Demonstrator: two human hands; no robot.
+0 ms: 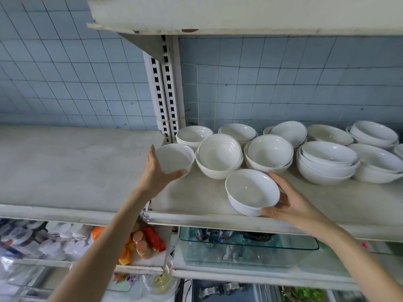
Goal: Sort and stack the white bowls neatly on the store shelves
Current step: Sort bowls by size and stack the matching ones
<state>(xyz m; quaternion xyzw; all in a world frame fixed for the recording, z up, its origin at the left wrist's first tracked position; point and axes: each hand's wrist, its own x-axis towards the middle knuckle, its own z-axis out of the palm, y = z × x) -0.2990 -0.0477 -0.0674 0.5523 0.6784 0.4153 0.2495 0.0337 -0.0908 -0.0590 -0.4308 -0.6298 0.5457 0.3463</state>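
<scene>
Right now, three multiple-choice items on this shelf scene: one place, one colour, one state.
1. Where do the bowl stacks stand?
A. left shelf
B. right shelf
C. floor

2. What colour are the wall tiles?
A. pale blue
B. red
C. green

3. What is the right hand doing?
A. hanging idle
B. gripping a bowl
C. holding a bottle

Key:
1. B, every stack sits right of the slotted upright.
2. A, the tiles behind the shelves read pale blue.
3. B, thumb and fingers curl round the bowl's rim.
</scene>
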